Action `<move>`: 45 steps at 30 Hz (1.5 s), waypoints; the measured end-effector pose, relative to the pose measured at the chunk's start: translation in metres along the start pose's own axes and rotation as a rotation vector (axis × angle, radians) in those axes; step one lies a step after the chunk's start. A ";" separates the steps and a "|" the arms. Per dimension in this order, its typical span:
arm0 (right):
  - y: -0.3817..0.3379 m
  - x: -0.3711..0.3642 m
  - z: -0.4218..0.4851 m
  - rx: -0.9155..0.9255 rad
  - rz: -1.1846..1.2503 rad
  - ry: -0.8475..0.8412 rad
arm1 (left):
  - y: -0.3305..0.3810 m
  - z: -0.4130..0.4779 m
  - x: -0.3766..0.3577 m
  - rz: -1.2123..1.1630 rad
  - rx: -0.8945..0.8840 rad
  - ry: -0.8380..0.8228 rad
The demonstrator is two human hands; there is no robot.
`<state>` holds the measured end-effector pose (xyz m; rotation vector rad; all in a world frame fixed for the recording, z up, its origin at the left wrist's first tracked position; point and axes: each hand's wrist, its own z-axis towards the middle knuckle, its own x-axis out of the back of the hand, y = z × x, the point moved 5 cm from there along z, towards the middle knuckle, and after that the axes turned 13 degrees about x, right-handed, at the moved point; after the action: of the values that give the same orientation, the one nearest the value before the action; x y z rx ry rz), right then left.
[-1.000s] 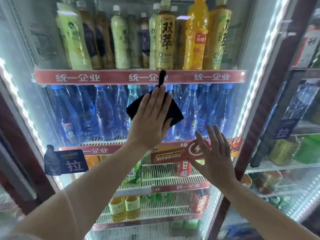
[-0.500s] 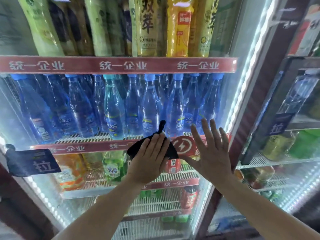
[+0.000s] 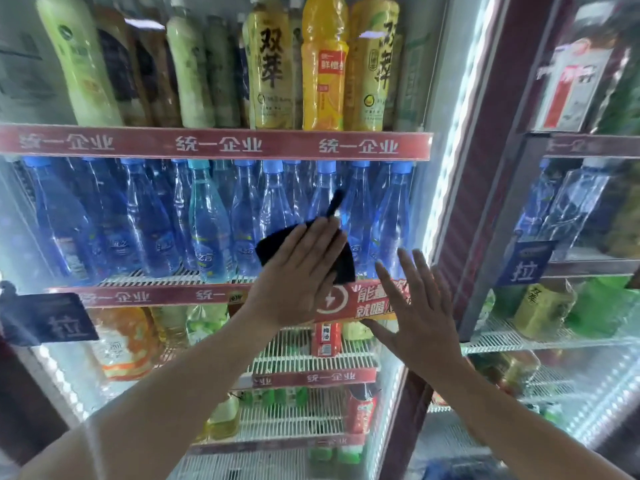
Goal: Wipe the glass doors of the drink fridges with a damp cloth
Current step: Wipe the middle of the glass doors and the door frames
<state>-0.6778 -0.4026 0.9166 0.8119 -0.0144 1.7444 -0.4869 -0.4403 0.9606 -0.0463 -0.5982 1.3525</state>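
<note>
The tall glass door (image 3: 415,64) of the left fridge fills the view, smooth and lit by a white light strip along its right edge. The neighbouring fridge door (image 3: 588,375) stands just beside it, past a dark red frame. Behind the glass, flat red shelf strips (image 3: 221,144) edge white wire racks. Slim, tapered blue water bottles (image 3: 207,230) stand in a row under rounder yellow and green tea bottles (image 3: 270,71). The left hand (image 3: 298,278) lies flat, its fingers (image 3: 325,237) straight and together, pressing a soft black cloth (image 3: 273,245) onto the glass in front of the blue bottles. The right hand (image 3: 422,317) holds nothing, fingers spread wide, palm toward the glass.
</note>
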 end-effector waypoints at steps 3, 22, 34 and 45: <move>0.017 0.003 -0.005 -0.047 0.012 -0.001 | 0.018 0.036 0.008 -0.097 0.208 0.080; 0.047 0.002 -0.032 -0.062 0.064 -0.033 | 0.112 -0.051 -0.047 0.000 -0.128 -0.015; 0.060 0.030 -0.042 -0.117 -0.050 -0.018 | 0.096 0.063 -0.005 -0.103 0.074 0.053; 0.080 0.026 -0.047 -0.215 -0.039 -0.051 | 0.129 0.067 -0.017 -0.136 0.090 0.118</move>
<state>-0.7733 -0.3889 0.9252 0.6932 -0.2157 1.6526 -0.6332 -0.4457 0.9636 -0.0117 -0.4330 1.2341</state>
